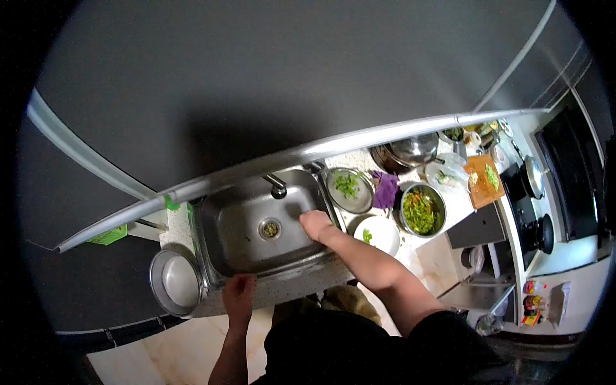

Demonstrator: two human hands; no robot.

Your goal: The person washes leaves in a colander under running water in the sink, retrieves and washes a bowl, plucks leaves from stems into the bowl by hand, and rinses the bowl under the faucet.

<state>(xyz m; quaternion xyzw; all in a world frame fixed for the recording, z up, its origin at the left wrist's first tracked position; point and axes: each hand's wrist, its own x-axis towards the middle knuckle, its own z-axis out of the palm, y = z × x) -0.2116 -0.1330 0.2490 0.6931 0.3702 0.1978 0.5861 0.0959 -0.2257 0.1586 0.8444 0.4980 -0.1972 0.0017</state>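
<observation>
A stainless steel sink (237, 224) lies in front of me, with food scraps in its drain strainer (270, 229) and a faucet (277, 186) at its far edge. Over the sink's right side is my right hand (316, 226), its fingers curled down; what they hold, if anything, is hidden. My left hand (239, 292) hangs at the sink's near edge with its fingers bent together, and I cannot make out anything in it. Left of the sink stands a metal basin (174, 282).
Right of the sink are a plate of green leaves (350, 190), a white plate (383, 235), a purple cloth (385, 190), a pot of chopped vegetables (422, 210), a lidded pot (414, 151) and a cutting board (482, 186). Dark cabinets overhang the counter.
</observation>
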